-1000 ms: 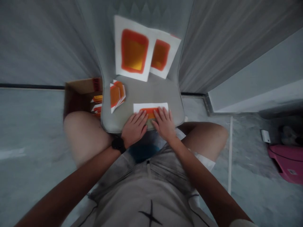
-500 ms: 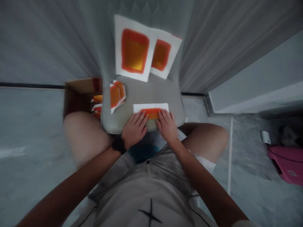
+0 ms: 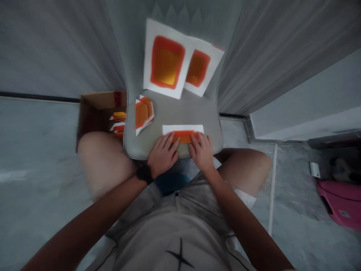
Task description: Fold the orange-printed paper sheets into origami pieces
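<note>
While the left hand (image 3: 161, 152) has held its place at the left end of the paper strip (image 3: 184, 137), the right hand (image 3: 203, 153) has shifted outward to the right end, exposing more of the orange band between them. Both hands lie palm down, fingertips resting on the strip, not clamped around it — left fingers close together, thumb apart; right fingers slightly parted. The strip lies near the front edge of the chair seat (image 3: 180, 113). The outward shift is judged consistent with smoothing it flat. Two white-bordered sheets (image 3: 166, 64) and the folded pieces (image 3: 141, 114) stay undisturbed on the chair.
</note>
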{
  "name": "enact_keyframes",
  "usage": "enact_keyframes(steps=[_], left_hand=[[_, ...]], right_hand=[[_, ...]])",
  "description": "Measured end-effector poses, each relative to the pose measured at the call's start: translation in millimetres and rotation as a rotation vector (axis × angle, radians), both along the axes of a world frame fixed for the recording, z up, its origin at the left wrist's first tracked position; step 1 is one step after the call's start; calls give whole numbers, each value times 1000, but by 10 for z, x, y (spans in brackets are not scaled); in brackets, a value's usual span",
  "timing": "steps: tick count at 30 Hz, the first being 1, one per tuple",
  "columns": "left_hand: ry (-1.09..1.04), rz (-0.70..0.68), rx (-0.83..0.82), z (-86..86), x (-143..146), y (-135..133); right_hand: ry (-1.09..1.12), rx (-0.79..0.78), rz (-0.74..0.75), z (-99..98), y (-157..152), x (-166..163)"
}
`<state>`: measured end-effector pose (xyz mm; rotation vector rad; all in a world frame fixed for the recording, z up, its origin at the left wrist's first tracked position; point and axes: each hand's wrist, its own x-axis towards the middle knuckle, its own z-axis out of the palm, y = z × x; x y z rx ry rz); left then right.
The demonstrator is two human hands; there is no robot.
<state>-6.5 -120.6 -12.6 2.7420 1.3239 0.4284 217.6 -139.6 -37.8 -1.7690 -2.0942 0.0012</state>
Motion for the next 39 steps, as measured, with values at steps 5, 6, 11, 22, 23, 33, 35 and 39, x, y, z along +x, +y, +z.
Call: enact_keyframes(steps=[5, 6, 11, 22, 23, 33, 35, 39], left_hand=[[-1, 0, -1, -18, 2, -1], [-2, -1, -3, -21, 1, -1], [-5, -15, -1, -17, -7, -4], [-38, -33, -43, 47, -86, 19], [-46, -23, -50, 52, -104, 16], [-94, 39, -61, 32, -183, -23], [-97, 44, -61, 19, -182, -24], [-68, 12, -71, -5, -203, -21]], right_hand=[[0, 1, -24, 6, -1, 10], [-1, 2, -26, 5, -3, 8], [-25, -12, -30, -8, -24, -2], [-70, -85, -3, 37, -73, 24], [-73, -90, -4, 46, -80, 31], [-50, -64, -129, 157, -135, -50], [-40, -26, -190, 248, -153, -280], [-19, -95, 46, 339, -146, -805]])
